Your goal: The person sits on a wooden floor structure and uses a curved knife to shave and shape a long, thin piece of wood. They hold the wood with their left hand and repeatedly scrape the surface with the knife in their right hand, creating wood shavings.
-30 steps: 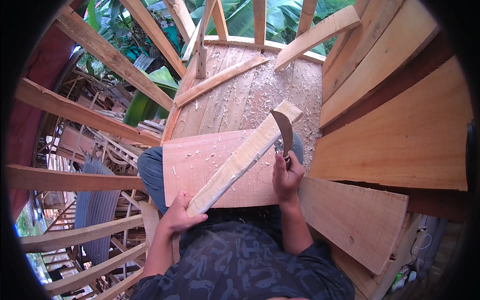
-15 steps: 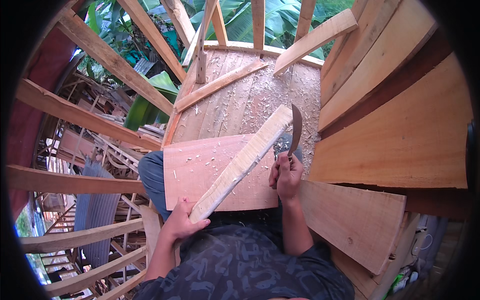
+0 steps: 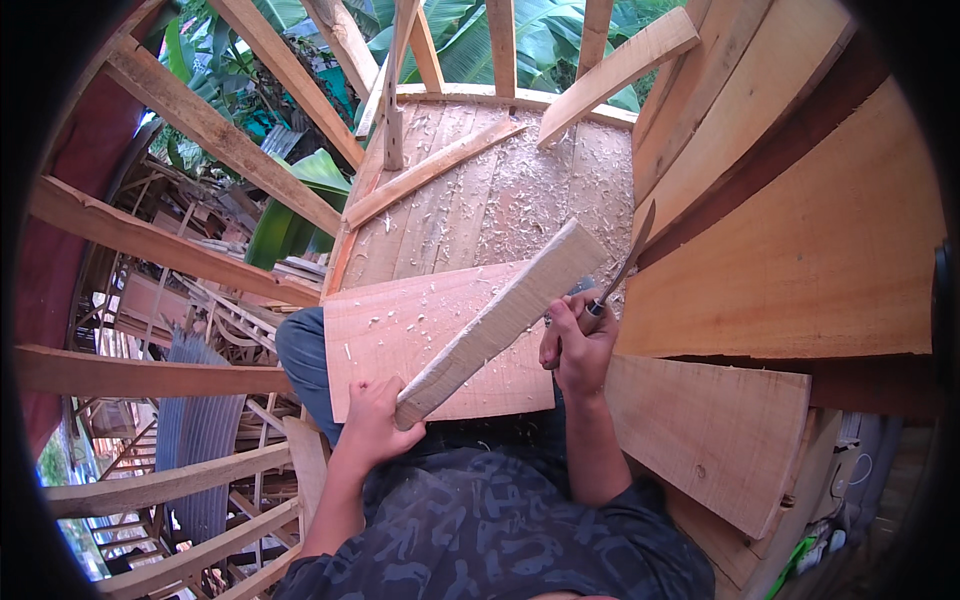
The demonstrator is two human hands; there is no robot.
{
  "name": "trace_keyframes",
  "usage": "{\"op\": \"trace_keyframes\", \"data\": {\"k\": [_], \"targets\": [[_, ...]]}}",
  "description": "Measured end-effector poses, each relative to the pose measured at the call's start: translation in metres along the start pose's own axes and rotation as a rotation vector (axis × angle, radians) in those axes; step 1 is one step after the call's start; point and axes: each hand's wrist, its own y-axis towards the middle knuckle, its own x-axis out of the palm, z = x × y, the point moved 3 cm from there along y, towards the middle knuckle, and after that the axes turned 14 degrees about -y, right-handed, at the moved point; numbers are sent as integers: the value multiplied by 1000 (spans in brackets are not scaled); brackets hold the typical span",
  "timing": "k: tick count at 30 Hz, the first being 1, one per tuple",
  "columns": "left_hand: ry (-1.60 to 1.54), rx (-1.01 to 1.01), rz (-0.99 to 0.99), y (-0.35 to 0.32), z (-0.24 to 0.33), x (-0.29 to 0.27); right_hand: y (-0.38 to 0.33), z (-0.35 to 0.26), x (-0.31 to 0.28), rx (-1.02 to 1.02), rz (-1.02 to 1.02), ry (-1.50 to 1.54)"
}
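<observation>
A long pale piece of wood [image 3: 505, 310] slants from lower left to upper right above my lap. My left hand [image 3: 375, 415] grips its near end, thumb on the edge. In my right hand [image 3: 580, 350] is a curved knife [image 3: 630, 255], its handle inside my closed fist and its blade pointing up and away, apart from the wood's far end. Under the wood, a broad flat board [image 3: 365, 340] lies across my thighs, with a few shavings on it. The wood covers part of the board.
Shavings are scattered over the plank floor [image 3: 430, 225] ahead, where a narrow batten [image 3: 435, 172] lies. Wide boards [image 3: 780, 250] lean along the right, and a shorter board [image 3: 715, 430] sits beside my right arm. Slanted wooden bars [image 3: 160, 375] line the left.
The wood has turned over a little in my left hand and now shows a broader face. My right hand has tilted the knife outward to the right, away from the wood's end.
</observation>
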Motion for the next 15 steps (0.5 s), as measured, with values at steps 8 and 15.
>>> {"op": "trace_keyframes", "data": {"k": [8, 15], "targets": [[-172, -98, 263, 17, 22, 23, 1, 4, -5, -5, 17, -89], [-114, -118, 342, 23, 13, 3, 2, 2, -3, 6, -229, -281]]}}
